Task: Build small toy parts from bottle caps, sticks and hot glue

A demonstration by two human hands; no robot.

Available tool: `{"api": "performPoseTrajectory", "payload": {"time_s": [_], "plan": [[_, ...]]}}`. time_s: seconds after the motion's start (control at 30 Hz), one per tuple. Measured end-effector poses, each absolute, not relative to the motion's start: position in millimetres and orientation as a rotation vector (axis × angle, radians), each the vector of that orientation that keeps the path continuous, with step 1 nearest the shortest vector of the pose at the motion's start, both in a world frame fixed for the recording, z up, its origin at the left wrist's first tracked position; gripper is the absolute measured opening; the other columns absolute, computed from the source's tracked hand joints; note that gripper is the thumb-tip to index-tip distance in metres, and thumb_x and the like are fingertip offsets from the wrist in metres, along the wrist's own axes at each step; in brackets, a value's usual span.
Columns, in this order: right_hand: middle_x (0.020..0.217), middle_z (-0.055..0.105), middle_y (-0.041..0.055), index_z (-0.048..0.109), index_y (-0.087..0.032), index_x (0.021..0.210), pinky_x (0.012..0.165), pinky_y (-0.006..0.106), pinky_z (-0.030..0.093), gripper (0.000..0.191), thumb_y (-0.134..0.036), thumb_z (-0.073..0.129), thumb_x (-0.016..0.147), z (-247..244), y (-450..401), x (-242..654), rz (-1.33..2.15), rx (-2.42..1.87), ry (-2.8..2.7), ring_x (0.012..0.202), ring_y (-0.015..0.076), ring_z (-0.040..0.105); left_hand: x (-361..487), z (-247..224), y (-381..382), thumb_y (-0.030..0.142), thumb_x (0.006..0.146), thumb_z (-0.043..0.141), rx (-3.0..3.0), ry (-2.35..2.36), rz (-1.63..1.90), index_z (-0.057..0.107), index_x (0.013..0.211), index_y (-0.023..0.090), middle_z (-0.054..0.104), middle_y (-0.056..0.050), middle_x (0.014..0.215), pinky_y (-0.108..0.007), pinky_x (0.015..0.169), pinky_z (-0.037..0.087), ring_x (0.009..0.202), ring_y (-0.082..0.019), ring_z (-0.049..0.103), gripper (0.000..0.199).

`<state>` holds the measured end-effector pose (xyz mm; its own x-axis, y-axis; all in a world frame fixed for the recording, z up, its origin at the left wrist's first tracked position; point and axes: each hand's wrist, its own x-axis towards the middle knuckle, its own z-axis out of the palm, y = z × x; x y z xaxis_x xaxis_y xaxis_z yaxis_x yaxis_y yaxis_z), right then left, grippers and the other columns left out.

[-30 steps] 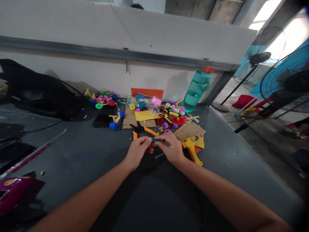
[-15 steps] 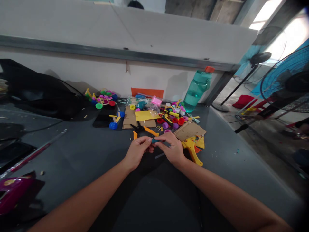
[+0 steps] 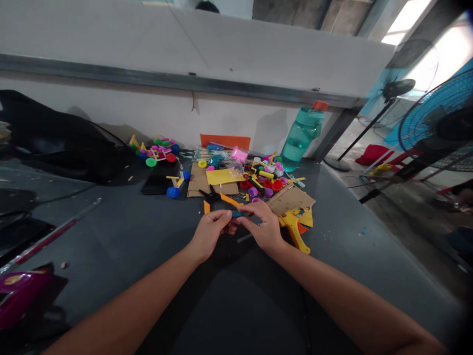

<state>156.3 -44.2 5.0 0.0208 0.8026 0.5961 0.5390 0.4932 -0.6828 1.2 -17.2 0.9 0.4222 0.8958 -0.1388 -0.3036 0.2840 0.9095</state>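
My left hand [image 3: 210, 231] and my right hand [image 3: 262, 228] meet above a dark grey table top [image 3: 111, 236], both pinching a small teal piece [image 3: 238, 214] between their fingertips. Its exact shape is partly hidden by my fingers. Just beyond my left hand lie orange-handled scissors [image 3: 221, 198], their black blades or pivot towards the cardboard. Right of my right hand sits a yellow plastic paddle-shaped piece [image 3: 293, 229], partly under a cardboard scrap [image 3: 290, 199].
A heap of coloured bottle caps [image 3: 261, 185] and sticks lies beyond my hands, beside yellow paper on cardboard [image 3: 223, 176]. Farther back stand a teal water bottle [image 3: 301, 135], a stick-and-cap toy car [image 3: 153, 154], a black phone [image 3: 157, 185] and a black bag [image 3: 55, 143].
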Motion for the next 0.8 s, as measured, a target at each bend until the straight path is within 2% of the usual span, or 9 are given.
{"api": "performPoseTrajectory", "payload": {"time_s": [0.13,0.57,0.8], "plan": [[0.082,0.068,0.0011,0.068,-0.027,0.087,0.085,0.038,0.043,0.012,-0.024,0.066,0.075,3.6,-43.1,156.7,0.307,-1.160,-1.673,0.084,0.0181,0.060,0.8,0.2,-16.8,0.033,0.072,0.066,0.993,0.753,0.908,0.067,0.073,0.013,0.064,-0.002,0.066,-0.022,0.057,0.045,0.057,-0.009,0.054,0.020],[0.083,0.068,0.0007,0.068,-0.028,0.089,0.081,0.037,0.045,0.015,-0.022,0.066,0.076,6.0,-44.7,156.7,0.333,-1.121,-1.644,0.084,0.0181,0.060,0.0,3.3,-18.3,0.031,0.071,0.069,0.885,0.674,0.858,0.065,0.073,0.013,0.063,-0.001,0.067,-0.021,0.058,0.047,0.060,-0.008,0.056,0.018],[0.082,0.069,0.0000,0.068,-0.028,0.087,0.086,0.039,0.043,0.013,-0.023,0.067,0.075,1.7,-42.4,158.0,0.355,-1.127,-1.662,0.084,0.0183,0.060,-0.9,1.5,-16.3,0.027,0.070,0.070,0.859,0.658,0.843,0.064,0.071,0.013,0.063,-0.001,0.066,-0.020,0.058,0.047,0.059,-0.008,0.056,0.015]]}}
